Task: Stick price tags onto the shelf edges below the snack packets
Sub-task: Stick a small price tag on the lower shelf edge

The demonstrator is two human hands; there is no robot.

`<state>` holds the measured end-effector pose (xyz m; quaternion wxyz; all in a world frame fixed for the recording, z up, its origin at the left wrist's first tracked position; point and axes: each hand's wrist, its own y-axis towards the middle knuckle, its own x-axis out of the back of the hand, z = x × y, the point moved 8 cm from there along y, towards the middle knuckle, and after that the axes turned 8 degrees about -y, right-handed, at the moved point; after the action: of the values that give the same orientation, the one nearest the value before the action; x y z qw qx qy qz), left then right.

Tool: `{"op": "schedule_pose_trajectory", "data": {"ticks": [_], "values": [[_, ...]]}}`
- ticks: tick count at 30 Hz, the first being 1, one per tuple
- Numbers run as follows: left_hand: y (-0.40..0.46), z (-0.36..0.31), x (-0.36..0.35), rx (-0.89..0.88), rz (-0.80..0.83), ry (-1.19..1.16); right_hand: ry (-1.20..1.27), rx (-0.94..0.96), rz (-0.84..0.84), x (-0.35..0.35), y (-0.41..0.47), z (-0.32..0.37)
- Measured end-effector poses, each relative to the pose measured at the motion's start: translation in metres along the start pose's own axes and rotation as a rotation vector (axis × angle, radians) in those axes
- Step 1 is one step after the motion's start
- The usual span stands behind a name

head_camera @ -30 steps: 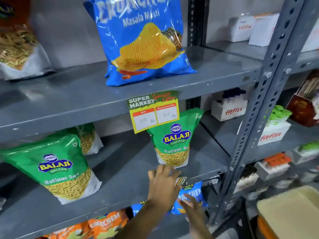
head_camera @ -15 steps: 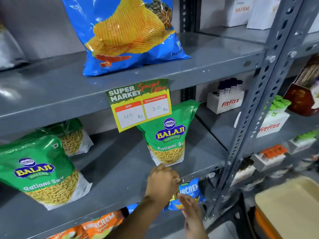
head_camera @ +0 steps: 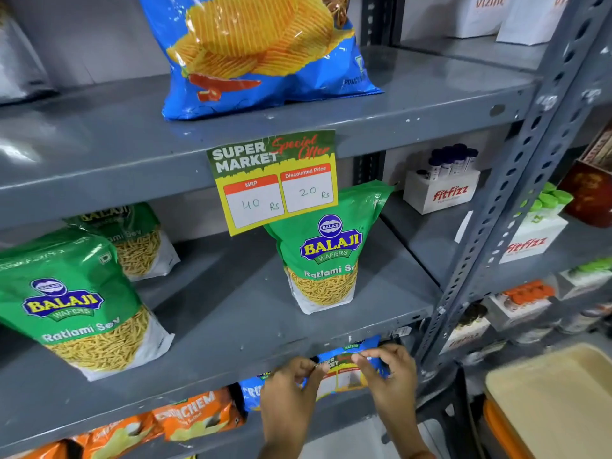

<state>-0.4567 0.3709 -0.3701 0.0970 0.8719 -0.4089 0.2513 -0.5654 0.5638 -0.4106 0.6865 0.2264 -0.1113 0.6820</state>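
Observation:
A small price tag (head_camera: 341, 374) with a green top and yellow border is held between both hands just below the middle shelf's front edge (head_camera: 231, 366). My left hand (head_camera: 291, 389) pinches its left end, my right hand (head_camera: 387, 372) its right end. A green Balaji Ratlami Sev packet (head_camera: 324, 253) stands on that shelf right above the tag. One price tag (head_camera: 275, 180) marked 40 and 20 Rs hangs from the upper shelf edge below a blue chips packet (head_camera: 258, 51).
More green sev packets (head_camera: 76, 299) stand at the left. Orange (head_camera: 195, 415) and blue snack packets lie on the shelf below. A grey slotted upright (head_camera: 490, 220) separates a second rack with white fitfizz boxes (head_camera: 443, 190). A beige tray (head_camera: 556, 402) sits at the lower right.
The view has dropped and moved closer. My left hand slid down off the shelf edge, and both hands now hold the small tag stretched between them.

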Motion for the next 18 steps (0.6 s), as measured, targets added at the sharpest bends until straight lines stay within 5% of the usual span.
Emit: {"op": "schedule_pose_trajectory", "data": {"ticks": [5,18], "values": [[-0.004,0.023,-0.007,0.09,-0.019,0.081,-0.203,0.036,0.034,-0.006,-0.003,-0.008],[0.017,-0.005,0.011,-0.051,-0.159,0.121,-0.242,0.047,-0.055,0.0,0.01,0.031]]}}
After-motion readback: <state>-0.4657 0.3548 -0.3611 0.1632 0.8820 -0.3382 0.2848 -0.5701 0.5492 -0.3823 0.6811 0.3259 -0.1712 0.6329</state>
